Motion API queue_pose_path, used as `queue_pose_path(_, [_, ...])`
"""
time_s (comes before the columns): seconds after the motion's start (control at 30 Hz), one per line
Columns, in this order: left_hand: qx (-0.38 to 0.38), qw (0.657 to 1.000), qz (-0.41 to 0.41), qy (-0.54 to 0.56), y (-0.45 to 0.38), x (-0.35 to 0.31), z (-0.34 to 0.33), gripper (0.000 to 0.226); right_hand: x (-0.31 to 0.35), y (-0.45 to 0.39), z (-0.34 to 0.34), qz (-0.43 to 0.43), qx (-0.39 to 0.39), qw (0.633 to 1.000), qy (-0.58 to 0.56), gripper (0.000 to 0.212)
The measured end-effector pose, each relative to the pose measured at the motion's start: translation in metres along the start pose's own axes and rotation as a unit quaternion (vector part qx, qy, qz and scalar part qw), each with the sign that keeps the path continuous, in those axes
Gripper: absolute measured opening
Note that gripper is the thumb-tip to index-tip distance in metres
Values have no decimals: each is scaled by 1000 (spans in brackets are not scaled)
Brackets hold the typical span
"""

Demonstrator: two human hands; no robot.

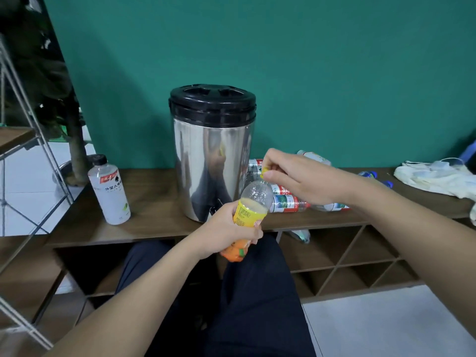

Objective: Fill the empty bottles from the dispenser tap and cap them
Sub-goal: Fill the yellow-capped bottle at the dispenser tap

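left hand (226,228) grips bottle (251,210) | neck tilted up-right | right hand (291,176) pinches cap (264,171)

Hands (226,228) hold yellow bottle (248,215), pinching its cap (264,172)

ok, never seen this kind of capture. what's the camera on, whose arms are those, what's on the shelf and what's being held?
There is no robot. One wide-angle camera sits on a person's head, looking down at their own hands. The left hand grips a yellow-labelled bottle, tilted. The right hand pinches its yellow cap at the neck. On the wooden shelf stand a steel dispenser and a capped white bottle; several clear bottles lie on their sides, and a pale cloth lies far right.
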State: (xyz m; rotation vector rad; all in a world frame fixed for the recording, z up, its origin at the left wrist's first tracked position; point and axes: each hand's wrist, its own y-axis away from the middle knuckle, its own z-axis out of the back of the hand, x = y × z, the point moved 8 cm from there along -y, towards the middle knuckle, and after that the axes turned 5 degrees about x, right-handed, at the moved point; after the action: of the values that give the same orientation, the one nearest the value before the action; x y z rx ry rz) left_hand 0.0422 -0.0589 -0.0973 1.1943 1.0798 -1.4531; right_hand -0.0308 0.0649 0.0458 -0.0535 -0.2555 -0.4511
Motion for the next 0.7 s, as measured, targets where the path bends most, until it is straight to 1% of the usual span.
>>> queue_pose_path(0.07, [24,999,9,25,6,8,-3,24,7,0,-4,31,14,999,-8,10])
queue_pose_path(0.1, [28,999,15,39,8,12,-4,29,9,0,-5,43,19,999,-14,7])
queue_pose_path(0.13, [29,998,21,53,10,16,-5,37,10,0,-6,54,24,998,-18,7])
queue_pose_path(0.2, [25,997,24,68,12,22,-4,47,14,0,-7,60,33,997,-40,14])
queue_pose_path(0.27, [11,998,22,65,14,27,-2,48,12,1,-10,29,50,995,-81,26])
queue_pose_path(0.3, [2,998,21,62,15,30,-1,47,10,1,-13,4,50,994,-94,34])
queue_pose_path(0.33, [-4,998,19,58,16,33,0,46,7,-2,-15,-20,34,995,-89,37])
queue_pose_path(0.37, [-8,999,18,51,17,35,1,43,3,-5,-15,-39,4,997,-65,40])
queue_pose_path(0.4, [-13,999,19,39,18,38,2,39,2,-8,-14,-45,-30,998,-27,53])
queue_pose_path(0.43, [-17,999,21,29,19,41,2,35,1,-11,-15,-46,-52,998,11,71])
queue_pose_path(0.47, [-21,999,23,23,20,44,2,32,2,-14,-19,-49,-60,996,40,80])
queue_pose_path(0.5, [-24,999,25,18,21,48,3,30,2,-15,-25,-51,-59,995,56,83])
queue_pose_path(0.6, [-25,999,28,-3,24,62,4,29,2,-17,-46,-52,-32,996,69,78])
queue_pose_path(0.63, [-25,999,32,-8,26,68,4,29,1,-17,-53,-53,-26,996,63,73])
queue_pose_path(0.7, [-28,999,40,-17,29,80,5,29,-4,-18,-69,-42,4,999,32,51])
